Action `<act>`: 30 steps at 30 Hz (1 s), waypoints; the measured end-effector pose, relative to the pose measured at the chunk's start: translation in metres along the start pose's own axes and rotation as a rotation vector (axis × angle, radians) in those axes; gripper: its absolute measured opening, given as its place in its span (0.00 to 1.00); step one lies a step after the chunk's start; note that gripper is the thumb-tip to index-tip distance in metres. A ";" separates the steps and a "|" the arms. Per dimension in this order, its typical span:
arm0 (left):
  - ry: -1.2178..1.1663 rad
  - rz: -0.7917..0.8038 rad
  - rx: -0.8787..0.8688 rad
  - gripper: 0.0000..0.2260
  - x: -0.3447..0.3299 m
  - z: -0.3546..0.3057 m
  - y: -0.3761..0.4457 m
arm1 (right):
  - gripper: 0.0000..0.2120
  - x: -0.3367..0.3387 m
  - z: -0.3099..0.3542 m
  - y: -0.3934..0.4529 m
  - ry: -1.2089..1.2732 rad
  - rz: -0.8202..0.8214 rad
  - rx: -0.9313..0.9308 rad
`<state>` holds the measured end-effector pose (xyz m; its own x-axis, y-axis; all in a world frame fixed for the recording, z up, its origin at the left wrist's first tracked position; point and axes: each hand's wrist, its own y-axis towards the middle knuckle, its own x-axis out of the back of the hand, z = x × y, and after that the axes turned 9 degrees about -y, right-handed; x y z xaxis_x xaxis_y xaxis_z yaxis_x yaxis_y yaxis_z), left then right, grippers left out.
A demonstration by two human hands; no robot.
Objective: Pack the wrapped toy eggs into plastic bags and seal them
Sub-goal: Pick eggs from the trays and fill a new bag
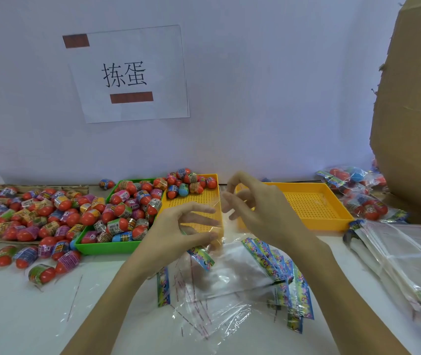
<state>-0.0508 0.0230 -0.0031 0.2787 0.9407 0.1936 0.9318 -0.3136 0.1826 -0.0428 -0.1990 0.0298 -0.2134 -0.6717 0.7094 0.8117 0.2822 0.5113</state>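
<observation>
Cardboard box (414, 98) fills the right edge, largest item in view; below it the white counter (12, 303) carries everything else, with a paper sign (127, 73) taped to the wall behind. Loose wrapped toy eggs (32, 211) lie heaped on cardboard at the left; more fill the green tray (102, 247), and a small cluster sits at the far end of the near yellow tray (191, 201); a second yellow tray (314, 203) stands to the right, seemingly holding no eggs. Filled bags (358, 193) lie beyond it by the box; a stack of unused bags (396, 249) rests at the right edge. Spare bags with printed header strips (271, 262) lie scattered beneath the hands.

Left hand (178, 231) and right hand (255, 206) are raised over the near yellow tray, holding one clear plastic bag (214, 221) between them; left fingers (199, 235) curl and pinch the film; right fingers (235, 201) are spread and half curled at its upper edge, though whether they grip it cannot be told through the transparent film. No egg is visible inside.

Judged handling: film is light, limp and slippery, clinging to itself; best taken at the mouth edges or the stiffer printed header; eggs are light, rigid and prone to roll, their wrap slick, so best cupped around the body.
</observation>
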 end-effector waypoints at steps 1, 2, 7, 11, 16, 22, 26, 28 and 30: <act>0.001 -0.006 -0.006 0.22 0.000 0.000 0.000 | 0.06 0.000 -0.001 0.000 -0.011 0.007 -0.002; -0.008 -0.015 -0.007 0.23 0.000 -0.001 0.000 | 0.06 0.000 -0.003 0.000 -0.023 0.012 0.000; 0.287 -0.111 -0.198 0.26 -0.005 -0.003 -0.001 | 0.06 0.002 0.000 -0.001 -0.088 0.011 0.035; 0.294 -0.087 -0.212 0.28 -0.009 -0.006 -0.002 | 0.06 -0.003 0.008 -0.003 -0.149 0.055 0.128; 0.015 0.032 -0.024 0.21 -0.012 -0.009 0.000 | 0.04 -0.014 0.014 -0.003 0.037 0.027 0.153; 0.094 -0.173 0.058 0.16 -0.002 -0.002 0.004 | 0.07 -0.023 0.001 0.000 0.209 -0.192 -0.054; 0.027 -0.353 0.038 0.15 0.013 0.002 0.008 | 0.08 -0.033 -0.013 -0.001 0.065 -0.168 -0.124; 0.002 -0.435 0.003 0.15 0.017 0.003 0.008 | 0.10 -0.042 -0.015 0.001 0.011 -0.107 -0.109; 0.009 -0.487 -0.027 0.15 0.019 0.003 0.007 | 0.11 -0.052 -0.012 0.008 -0.050 -0.037 -0.072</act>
<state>-0.0381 0.0386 -0.0010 -0.1902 0.9778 0.0884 0.9471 0.1591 0.2786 -0.0185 -0.1694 -0.0086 -0.2697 -0.6452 0.7148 0.8393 0.2064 0.5030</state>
